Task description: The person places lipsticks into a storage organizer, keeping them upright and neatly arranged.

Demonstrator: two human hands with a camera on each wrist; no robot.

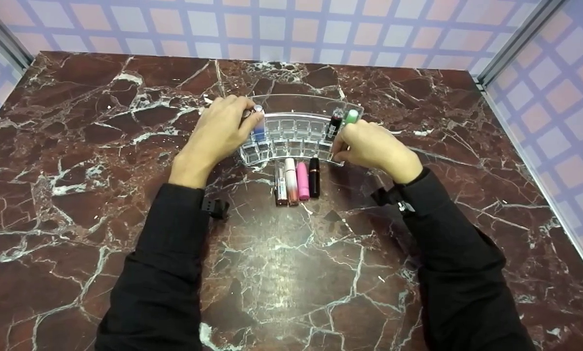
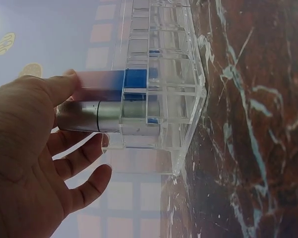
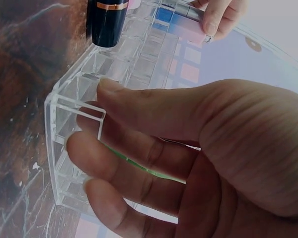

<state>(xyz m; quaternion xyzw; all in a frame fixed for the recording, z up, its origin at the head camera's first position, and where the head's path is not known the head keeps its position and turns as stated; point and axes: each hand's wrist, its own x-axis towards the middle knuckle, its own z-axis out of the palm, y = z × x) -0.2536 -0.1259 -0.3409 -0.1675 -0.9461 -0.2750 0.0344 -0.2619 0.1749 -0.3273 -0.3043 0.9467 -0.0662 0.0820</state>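
A curved clear organizer (image 1: 294, 127) with small compartments stands between the hands. At its left end my left hand (image 1: 223, 122) holds a silver tube (image 2: 84, 115), fingers beneath it. That thumb touches the end of a pink-and-blue tube (image 2: 107, 84) beside it; both tubes stand in compartments. My right hand (image 1: 372, 146) grips the organizer's front right corner, thumb and fingertips at the clear wall (image 3: 102, 119). Behind that hand, a black tube (image 1: 334, 126) and a green tube with a pale top (image 1: 351, 116) stand in the organizer, the green one partly hidden by the fingers.
In front of the organizer several cosmetic tubes lie side by side: a clear one with a label (image 1: 281, 184), a white-and-red one (image 1: 291, 180), a pink one (image 1: 303, 181) and a black one with a gold band (image 1: 314, 178). The marbled table (image 1: 281, 273) meets checked walls (image 1: 291, 29).
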